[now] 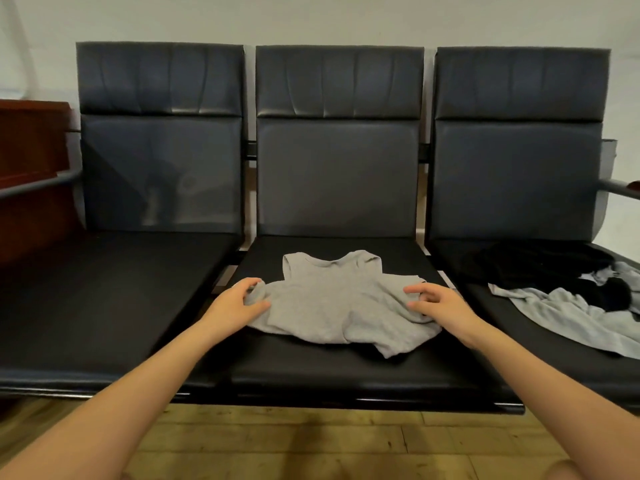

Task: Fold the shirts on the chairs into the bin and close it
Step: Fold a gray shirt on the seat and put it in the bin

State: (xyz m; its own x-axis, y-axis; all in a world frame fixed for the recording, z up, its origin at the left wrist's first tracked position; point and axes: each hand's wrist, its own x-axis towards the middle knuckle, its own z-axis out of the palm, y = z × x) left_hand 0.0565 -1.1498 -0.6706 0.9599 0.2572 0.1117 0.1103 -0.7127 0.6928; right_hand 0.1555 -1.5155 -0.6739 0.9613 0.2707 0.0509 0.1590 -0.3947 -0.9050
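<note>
A grey sleeveless shirt (332,299) lies spread on the middle chair seat (311,368), neck toward the backrest. My left hand (239,303) pinches the shirt's left edge between thumb and fingers. At the shirt's right edge, my right hand (436,301) has its fingers curled over the cloth; whether it grips the fabric is unclear. A black shirt (540,265) and a light grey shirt (568,317) lie heaped on the right chair seat. No bin is in view.
Three dark padded chairs stand joined in a row against a pale wall. The left seat (104,306) holds nothing. A reddish wooden cabinet (31,161) stands at far left behind a metal armrest (38,185). Wooden floor (294,441) runs below the seats.
</note>
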